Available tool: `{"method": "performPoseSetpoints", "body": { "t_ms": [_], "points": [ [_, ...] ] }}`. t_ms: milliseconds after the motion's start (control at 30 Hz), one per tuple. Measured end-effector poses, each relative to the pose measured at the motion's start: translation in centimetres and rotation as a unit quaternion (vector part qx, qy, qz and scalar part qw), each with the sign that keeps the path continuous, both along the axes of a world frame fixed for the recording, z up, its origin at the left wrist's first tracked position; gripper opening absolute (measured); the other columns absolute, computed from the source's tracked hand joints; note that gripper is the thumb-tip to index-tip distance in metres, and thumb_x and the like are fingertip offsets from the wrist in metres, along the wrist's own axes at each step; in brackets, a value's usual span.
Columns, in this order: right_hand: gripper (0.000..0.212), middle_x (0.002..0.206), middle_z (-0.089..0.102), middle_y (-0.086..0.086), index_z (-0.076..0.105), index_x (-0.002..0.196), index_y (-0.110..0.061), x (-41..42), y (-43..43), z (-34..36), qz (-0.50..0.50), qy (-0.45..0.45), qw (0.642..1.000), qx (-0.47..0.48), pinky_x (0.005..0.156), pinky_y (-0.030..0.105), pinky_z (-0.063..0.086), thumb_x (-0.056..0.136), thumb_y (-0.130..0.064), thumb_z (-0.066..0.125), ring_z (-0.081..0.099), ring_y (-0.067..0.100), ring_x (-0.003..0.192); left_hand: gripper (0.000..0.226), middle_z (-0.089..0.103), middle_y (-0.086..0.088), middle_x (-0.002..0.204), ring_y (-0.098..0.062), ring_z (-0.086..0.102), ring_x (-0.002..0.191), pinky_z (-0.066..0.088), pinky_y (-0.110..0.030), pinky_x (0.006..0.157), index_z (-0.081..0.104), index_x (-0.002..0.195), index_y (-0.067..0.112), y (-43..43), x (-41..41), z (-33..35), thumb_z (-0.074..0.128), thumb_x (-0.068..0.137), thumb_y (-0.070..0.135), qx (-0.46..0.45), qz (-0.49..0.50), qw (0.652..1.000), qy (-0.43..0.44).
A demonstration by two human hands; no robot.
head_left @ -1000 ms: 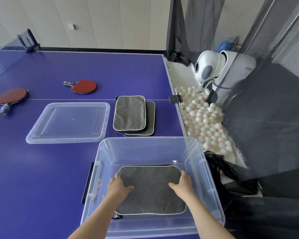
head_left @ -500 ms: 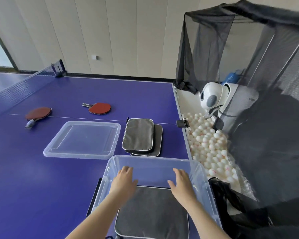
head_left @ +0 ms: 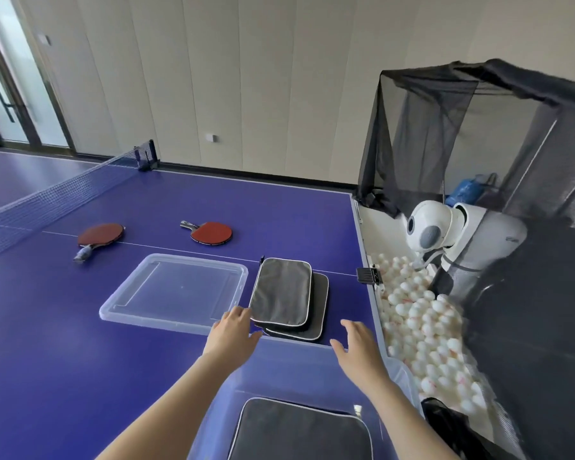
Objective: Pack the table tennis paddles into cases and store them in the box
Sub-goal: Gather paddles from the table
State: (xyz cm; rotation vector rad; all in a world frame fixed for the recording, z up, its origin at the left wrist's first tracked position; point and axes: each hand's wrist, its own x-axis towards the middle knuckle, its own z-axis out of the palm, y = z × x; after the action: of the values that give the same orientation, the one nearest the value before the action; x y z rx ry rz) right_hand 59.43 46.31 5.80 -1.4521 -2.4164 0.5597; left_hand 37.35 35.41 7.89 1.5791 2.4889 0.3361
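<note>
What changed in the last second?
Both hands lifted off the case in the box and moved forward: left hand now at the near corner of the stacked cases, right hand open beside them. Case, stacked cases, lid and both paddles stayed put.

Blue table (head_left: 80, 360), net (head_left: 47, 200) across far left. White ball machine (head_left: 445, 234) off right edge, black mesh (head_left: 429, 127) behind it, heap of white balls (head_left: 422, 327) at its foot (some red-printed). Beige panelled wall (head_left: 246, 78) beyond.
</note>
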Motion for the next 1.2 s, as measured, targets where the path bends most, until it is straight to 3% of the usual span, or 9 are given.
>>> {"method": "performPoseSetpoints", "body": {
  "t_ms": [267, 600, 967, 1200],
  "points": [
    [0.045, 0.136, 0.046, 0.003, 0.040, 0.137, -0.013, -7.1, -1.9, 1.4, 0.069, -0.022, 0.997, -0.001, 0.100, 0.031, 0.036, 0.098, -0.033, 0.045, 0.041, 0.020, 0.127, 0.051, 0.041, -0.002, 0.142, -0.022, 0.040, 0.132, 0.033, -0.033, 0.104, 0.038, 0.141, 0.015, -5.1, -6.4, 1.0, 0.045, 0.097, 0.042, -0.006, 0.081, 0.997, 0.016],
    [0.046, 0.139, 0.044, 0.004, 0.038, 0.139, -0.012, -22.9, -11.6, 3.2, 0.161, -0.054, 0.985, 0.006, 0.105, 0.030, 0.033, 0.099, -0.035, 0.042, 0.039, 0.020, 0.131, 0.049, 0.043, 0.002, 0.142, -0.018, 0.042, 0.129, 0.035, -0.029, 0.105, 0.040, 0.138, 0.016, -20.1, -19.6, 0.4, 0.045, 0.097, 0.043, -0.016, 0.170, 0.985, 0.022],
    [0.055, 0.152, 0.026, 0.002, 0.020, 0.149, -0.014, -38.3, -27.9, 1.7, 0.254, -0.139, 0.957, -0.012, 0.111, 0.033, 0.027, 0.102, -0.037, 0.035, 0.029, 0.022, 0.138, 0.052, 0.042, 0.004, 0.142, -0.016, 0.041, 0.131, 0.034, -0.027, 0.104, 0.037, 0.141, 0.018, -39.6, -32.3, -3.2, 0.042, 0.097, 0.046, -0.068, 0.254, 0.965, 0.006],
    [0.058, 0.154, 0.025, 0.006, 0.015, 0.150, -0.012, -44.3, -30.2, 1.0, 0.267, -0.166, 0.949, -0.015, 0.111, 0.033, 0.029, 0.101, -0.036, 0.035, 0.028, 0.023, 0.140, 0.055, 0.040, 0.004, 0.143, -0.016, 0.041, 0.131, 0.037, -0.027, 0.100, 0.033, 0.144, 0.018, -43.8, -38.0, -3.9, 0.041, 0.098, 0.047, -0.085, 0.285, 0.955, 0.004]
  ]
}}
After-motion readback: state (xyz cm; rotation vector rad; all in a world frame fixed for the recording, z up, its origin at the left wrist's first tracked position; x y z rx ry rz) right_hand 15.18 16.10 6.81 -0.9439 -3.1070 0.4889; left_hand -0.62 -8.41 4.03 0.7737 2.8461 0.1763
